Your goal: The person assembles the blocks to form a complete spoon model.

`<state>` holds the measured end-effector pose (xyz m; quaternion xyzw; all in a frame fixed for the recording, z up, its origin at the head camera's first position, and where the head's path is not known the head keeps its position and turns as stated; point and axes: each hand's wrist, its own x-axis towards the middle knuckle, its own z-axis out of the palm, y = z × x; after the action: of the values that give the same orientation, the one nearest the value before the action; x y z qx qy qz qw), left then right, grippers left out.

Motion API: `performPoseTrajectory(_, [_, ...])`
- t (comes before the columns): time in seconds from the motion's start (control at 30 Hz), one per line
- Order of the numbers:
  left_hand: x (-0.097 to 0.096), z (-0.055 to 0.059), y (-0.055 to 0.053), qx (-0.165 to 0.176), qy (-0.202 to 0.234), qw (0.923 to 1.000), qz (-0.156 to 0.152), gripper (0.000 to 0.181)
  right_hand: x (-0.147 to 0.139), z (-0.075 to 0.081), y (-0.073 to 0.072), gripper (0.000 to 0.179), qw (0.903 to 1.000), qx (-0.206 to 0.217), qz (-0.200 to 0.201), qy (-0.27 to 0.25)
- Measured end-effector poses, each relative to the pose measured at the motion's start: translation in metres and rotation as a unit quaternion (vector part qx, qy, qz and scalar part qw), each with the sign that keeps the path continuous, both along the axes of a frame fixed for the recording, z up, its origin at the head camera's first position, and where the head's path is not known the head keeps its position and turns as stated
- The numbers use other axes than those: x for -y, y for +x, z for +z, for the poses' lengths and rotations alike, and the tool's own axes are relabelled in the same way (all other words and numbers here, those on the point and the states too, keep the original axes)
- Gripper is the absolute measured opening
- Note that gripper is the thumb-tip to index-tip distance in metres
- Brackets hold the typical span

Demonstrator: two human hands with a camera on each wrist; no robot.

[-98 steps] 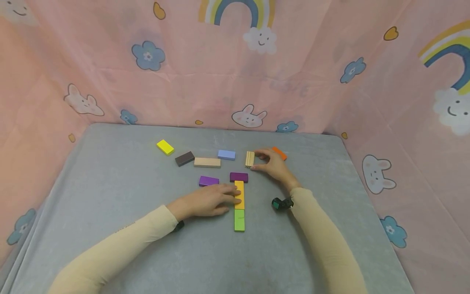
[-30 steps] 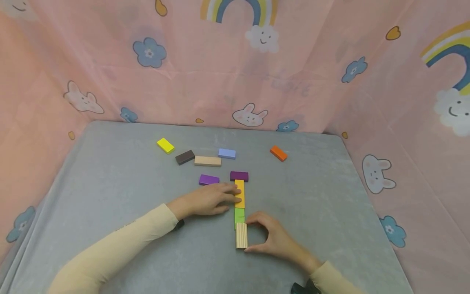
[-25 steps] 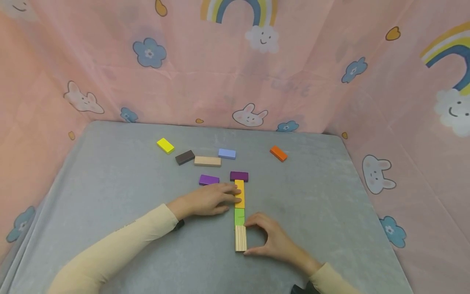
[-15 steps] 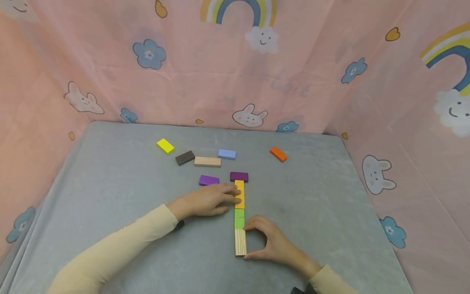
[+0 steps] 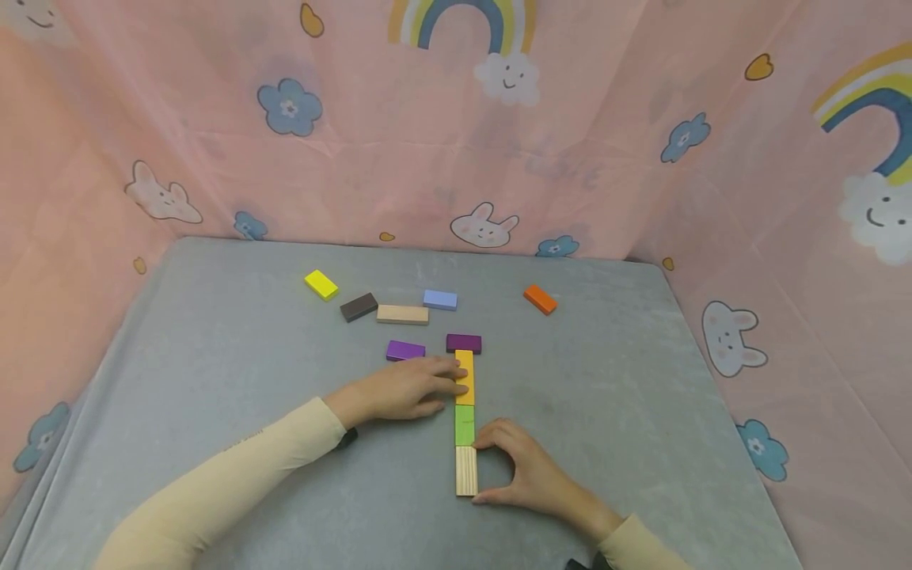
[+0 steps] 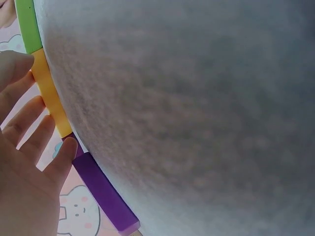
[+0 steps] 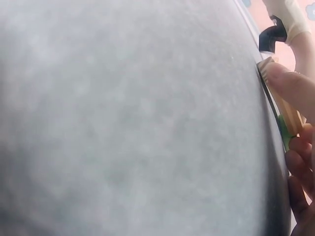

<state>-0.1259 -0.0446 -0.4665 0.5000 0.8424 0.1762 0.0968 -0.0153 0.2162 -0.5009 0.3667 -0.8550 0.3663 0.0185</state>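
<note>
A column of wooden blocks runs down the table's middle: a dark purple block lying crosswise, a yellow-orange block, a green block and a striped natural wood block nearest the person. My left hand lies beside the column, its fingertips on the yellow-orange block. In the left wrist view those fingers are spread along the block's edge. My right hand pinches the striped block by its two ends, thumb at the near end, fingers at the far one, where it abuts the green block.
Beyond the column lie a yellow block, a dark brown block, a tan block, a light blue block and an orange block. A violet block sits just past the left hand. Printed pink cloth hangs around the table.
My right hand has brought the striped block from the back right to the near end of the column, sliding it off the green block toward the person. The left hand stays put.
</note>
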Motion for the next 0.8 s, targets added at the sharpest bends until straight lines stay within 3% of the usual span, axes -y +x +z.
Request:
performPoseTrajectory(0.5, [0.0002,0.0007,0.0009,-0.001,-0.005,1.0,0.002,0.04,-0.0003,0.0012,0.0002,0.062,0.9995,-0.023,-0.001,0.024])
performPoseTrajectory(0.8, [-0.0005,-0.0014,-0.0001,-0.01,0.001,1.0,-0.003,0.04,-0.0008,0.0044,0.0024,0.063,0.9988,0.01,-0.015,0.046])
